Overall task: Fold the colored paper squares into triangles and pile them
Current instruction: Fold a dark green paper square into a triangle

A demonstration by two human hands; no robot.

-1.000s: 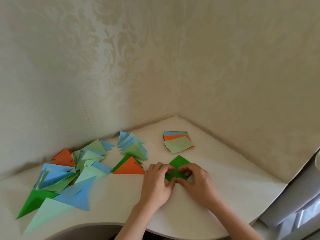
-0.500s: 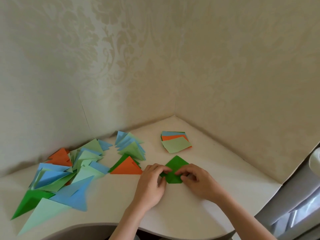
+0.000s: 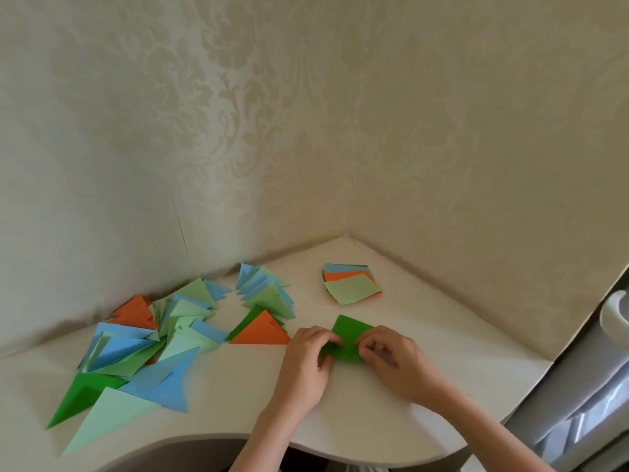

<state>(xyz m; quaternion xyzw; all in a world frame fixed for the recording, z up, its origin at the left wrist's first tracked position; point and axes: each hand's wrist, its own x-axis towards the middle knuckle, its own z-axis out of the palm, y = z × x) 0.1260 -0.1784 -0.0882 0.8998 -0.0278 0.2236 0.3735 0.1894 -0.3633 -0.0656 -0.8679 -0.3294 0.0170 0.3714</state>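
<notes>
While both hands (image 3: 347,352) pinch green paper (image 3: 350,332) mid-fold | many triangles (image 3: 143,338) piled left of it | unfolded stack (image 3: 350,284) waiting beyond

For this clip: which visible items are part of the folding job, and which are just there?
Job: dark green paper, pinched by left hand and right hand; stack of unfolded squares; folded triangles.
Just there: white handle; wallpapered wall.

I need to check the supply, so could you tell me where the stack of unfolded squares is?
In the head view, the stack of unfolded squares lies toward the table's back corner, right of centre, just beyond the dark green sheet being folded.
</notes>
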